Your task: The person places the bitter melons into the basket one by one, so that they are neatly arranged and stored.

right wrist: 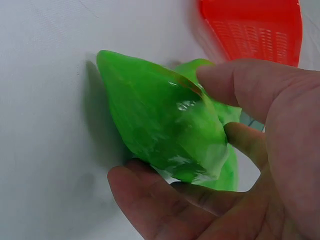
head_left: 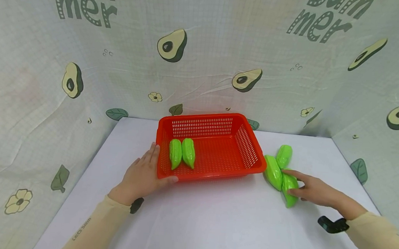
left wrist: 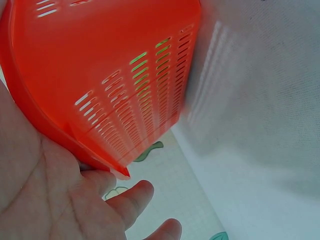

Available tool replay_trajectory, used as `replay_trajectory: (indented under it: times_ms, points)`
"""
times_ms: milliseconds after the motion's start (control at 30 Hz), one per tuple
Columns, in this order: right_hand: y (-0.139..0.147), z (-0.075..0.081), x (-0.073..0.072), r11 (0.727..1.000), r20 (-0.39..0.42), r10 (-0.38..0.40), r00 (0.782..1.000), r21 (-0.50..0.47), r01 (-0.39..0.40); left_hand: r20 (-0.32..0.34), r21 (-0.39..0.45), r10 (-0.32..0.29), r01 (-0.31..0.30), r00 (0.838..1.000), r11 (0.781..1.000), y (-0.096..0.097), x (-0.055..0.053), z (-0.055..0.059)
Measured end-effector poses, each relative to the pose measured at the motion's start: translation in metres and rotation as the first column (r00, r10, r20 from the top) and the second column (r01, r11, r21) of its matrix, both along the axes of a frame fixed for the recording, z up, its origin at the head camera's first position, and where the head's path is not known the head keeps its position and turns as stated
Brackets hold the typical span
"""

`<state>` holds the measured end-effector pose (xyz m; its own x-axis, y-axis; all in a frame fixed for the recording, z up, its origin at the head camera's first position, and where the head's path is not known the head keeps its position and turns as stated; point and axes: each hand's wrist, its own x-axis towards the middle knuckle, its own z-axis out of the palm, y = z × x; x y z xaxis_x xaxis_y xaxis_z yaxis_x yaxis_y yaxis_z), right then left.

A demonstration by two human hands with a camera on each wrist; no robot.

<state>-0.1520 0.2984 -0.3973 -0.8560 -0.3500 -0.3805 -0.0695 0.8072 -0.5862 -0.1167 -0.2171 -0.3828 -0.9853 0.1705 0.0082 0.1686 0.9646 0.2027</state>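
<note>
A red plastic basket (head_left: pixel 203 174) stands on the table with two glossy green star fruits (head_left: pixel 182 154) lying at its left inside. My left hand (head_left: pixel 143 174) rests on the basket's left front corner, fingers stretched along the left rim and thumb along the front. In the left wrist view the palm lies against the red rim. On the right, my right hand (head_left: pixel 313 188) holds the nearest green star fruit (right wrist: pixel 160 120) between thumb and fingers, its pointed end toward me. Two more star fruits, a left one (head_left: pixel 273 173) and a far one (head_left: pixel 284 156), lie against it.
The white table (head_left: pixel 214 220) spreads in front of the basket. A patterned cloth (head_left: pixel 210 64) with avocados, leaves and lettering hangs behind the table and along both sides. The basket's right front corner sits close to the left star fruit of the group.
</note>
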Motion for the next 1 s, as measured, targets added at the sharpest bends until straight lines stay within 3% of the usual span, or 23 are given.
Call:
replay_trajectory:
  times_ms: [367,1000]
  points:
    - [-0.001,0.001,0.000,0.998,-0.065,0.018,0.998,0.068,-0.014,0.000,0.001,0.004,-0.004,1.000,1.000,0.000,-0.002,-0.002]
    - [0.010,0.005,0.002,1.000,-0.080,-0.003,0.997,0.020,0.004,0.002,0.009,0.001,-0.001,1.000,1.000,0.000,0.000,-0.001]
